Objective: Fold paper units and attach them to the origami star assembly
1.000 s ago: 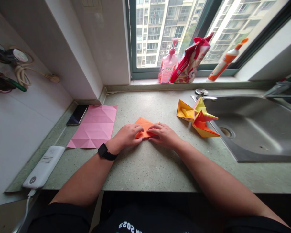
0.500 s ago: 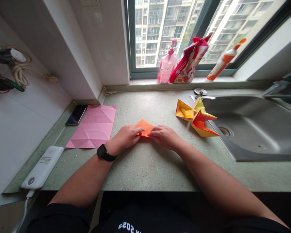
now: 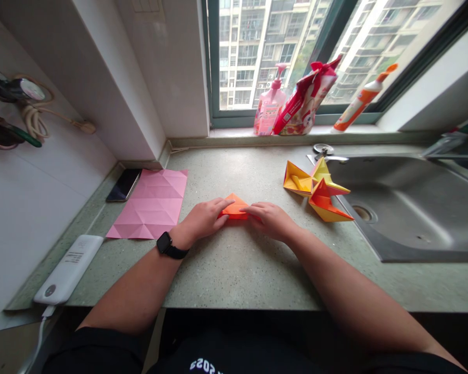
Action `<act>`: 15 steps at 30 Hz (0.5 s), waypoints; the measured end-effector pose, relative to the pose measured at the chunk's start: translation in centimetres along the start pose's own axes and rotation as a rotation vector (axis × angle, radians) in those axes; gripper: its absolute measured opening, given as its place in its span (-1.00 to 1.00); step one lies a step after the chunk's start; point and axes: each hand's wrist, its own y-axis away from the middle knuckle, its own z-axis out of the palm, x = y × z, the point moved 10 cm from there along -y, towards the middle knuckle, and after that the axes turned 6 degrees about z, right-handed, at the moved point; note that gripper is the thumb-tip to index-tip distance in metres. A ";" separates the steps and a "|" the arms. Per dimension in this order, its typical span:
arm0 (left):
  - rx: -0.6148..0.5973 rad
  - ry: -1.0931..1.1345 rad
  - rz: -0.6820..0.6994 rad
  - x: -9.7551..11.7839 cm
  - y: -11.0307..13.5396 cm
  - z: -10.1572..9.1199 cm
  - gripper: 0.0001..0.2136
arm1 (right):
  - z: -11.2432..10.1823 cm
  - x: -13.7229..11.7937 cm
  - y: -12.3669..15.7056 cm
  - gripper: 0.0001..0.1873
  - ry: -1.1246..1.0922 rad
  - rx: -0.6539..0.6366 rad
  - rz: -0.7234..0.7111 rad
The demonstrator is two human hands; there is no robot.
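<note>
A small piece of orange origami paper (image 3: pixel 235 206), folded to a point at its far side, lies on the counter between my hands. Its near edge now runs fairly straight. My left hand (image 3: pixel 205 218) grips the paper's left corner, thumb near the front edge and fingers over the top. At the right corner, my right hand (image 3: pixel 271 221) has its forefinger on top of the paper; the other fingers are curled and partly hidden. To the right stands a folded paper piece (image 3: pixel 314 189) with yellow and orange pointed pockets.
Creased pink paper (image 3: pixel 154 202) lies at left beside a dark phone (image 3: pixel 124 185). Nearer is a white power bank (image 3: pixel 68 270) with a cable. A steel sink (image 3: pixel 413 208) is at right. On the sill stand a pink pump bottle (image 3: pixel 269 109), a red bag (image 3: pixel 306 101) and an orange-white bottle (image 3: pixel 361 104).
The near flap of the orange paper has been pressed down, leaving a straighter front edge. My fingers have shifted outward toward its corners.
</note>
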 end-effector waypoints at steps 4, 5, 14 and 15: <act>0.069 0.013 -0.046 -1.0 0.0 -0.3 -0.50 | 0.1 0.9 -0.1 -0.51 -0.007 0.022 0.087; 0.087 0.020 -0.054 -1.3 0.0 -0.3 -0.50 | 0.0 1.2 -0.2 -0.50 -0.010 0.033 0.111; 0.165 -0.121 0.004 -1.8 -0.2 -0.6 -0.59 | -0.2 2.8 -1.0 -0.63 -0.004 0.087 0.261; 0.173 -0.155 0.030 -1.3 -0.3 -0.7 -0.62 | -0.2 2.9 -1.0 -0.64 0.000 0.092 0.266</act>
